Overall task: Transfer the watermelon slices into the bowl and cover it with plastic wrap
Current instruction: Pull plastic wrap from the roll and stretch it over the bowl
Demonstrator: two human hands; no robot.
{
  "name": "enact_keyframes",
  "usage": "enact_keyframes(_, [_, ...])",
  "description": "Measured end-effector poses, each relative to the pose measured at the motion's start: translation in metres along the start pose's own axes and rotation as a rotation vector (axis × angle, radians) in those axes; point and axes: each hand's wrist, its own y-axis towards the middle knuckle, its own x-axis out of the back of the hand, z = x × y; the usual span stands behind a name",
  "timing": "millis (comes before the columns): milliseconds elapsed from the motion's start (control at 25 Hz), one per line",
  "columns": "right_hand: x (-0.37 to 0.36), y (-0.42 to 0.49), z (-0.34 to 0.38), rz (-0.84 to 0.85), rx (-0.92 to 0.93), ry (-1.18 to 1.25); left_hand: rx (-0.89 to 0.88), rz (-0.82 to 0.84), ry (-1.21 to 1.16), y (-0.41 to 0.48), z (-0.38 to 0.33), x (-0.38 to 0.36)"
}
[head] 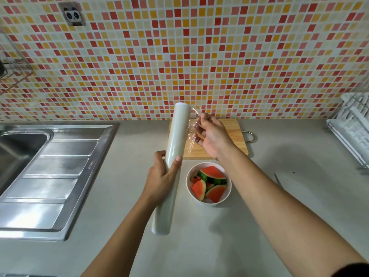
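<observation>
The left hand [159,176] grips the plastic wrap roll [171,154] while the right hand [211,134] pinches its loose film edge [192,124]; next, draw film over the filled bowl [208,183], which stands just right of the roll.

Mosaic-tiled wall [199,56] – grey counter [299,156], steel sink [50,166] at left.

Both bare forearms reach in from the near edge toward the far wall, the left from near centre and the right from the near right corner. The left hand [161,176] grips the roll of plastic wrap [177,132] around its middle, with the thumb on the right side and the fingers curled round the left. The right hand [213,136] is farther away, just right of the roll's far end. Its curled fingers pinch the loose film [192,124].
</observation>
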Motion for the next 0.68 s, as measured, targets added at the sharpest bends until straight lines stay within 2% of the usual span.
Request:
enact_keyframes(320, [0.005,0.001,0.000,-0.023,-0.015,0.166,-0.031,-0.167,0.253,0.015,-0.014,0.003])
enact_keyframes(520, [0.012,0.003,-0.007,0.088,0.065,0.300,-0.167,-0.209,0.342,0.020,-0.034,0.025])
enact_keyframes(600, [0.008,0.001,-0.020,0.079,0.041,0.275,-0.220,-0.251,0.414,0.025,-0.042,0.037])
enact_keyframes(680, [-0.002,-0.003,-0.041,0.073,-0.020,0.145,-0.262,-0.283,0.474,0.029,-0.050,0.048])
